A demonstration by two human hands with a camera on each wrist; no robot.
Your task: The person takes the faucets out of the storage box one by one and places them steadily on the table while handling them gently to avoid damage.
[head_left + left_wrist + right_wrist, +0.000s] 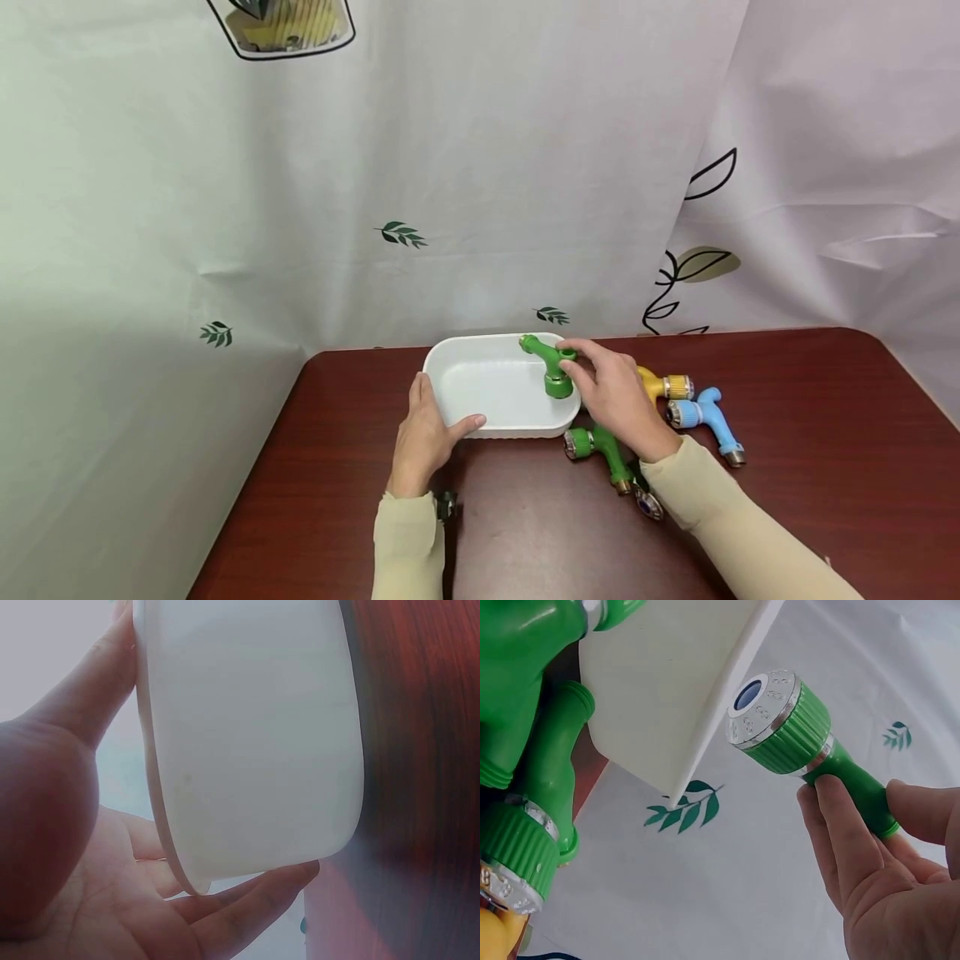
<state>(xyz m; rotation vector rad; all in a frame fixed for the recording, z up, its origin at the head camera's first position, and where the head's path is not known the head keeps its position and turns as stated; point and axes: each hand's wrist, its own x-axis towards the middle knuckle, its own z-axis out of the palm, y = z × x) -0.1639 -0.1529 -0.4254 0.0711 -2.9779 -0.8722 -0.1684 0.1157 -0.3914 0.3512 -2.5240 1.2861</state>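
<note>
A white plastic tray [487,387] stands near the table's back edge. My left hand [422,435] holds its front left corner, thumb at the front rim and fingers along the left wall; the left wrist view shows the tray's outer wall [255,742] up close. Over the tray's right end, my right hand [618,400] pinches a green tap [551,360] between thumb and fingers. In the right wrist view this tap's ribbed knob [784,724] has a silver face with a blue centre. Another green tap [611,454] lies on the table just below my right hand.
Right of the tray lie a yellow tap [663,386], partly behind my right hand, and a light blue tap [708,421]. A silver knob face [648,503] shows beside my right sleeve. A white patterned cloth [480,167] hangs behind the dark red table [832,433].
</note>
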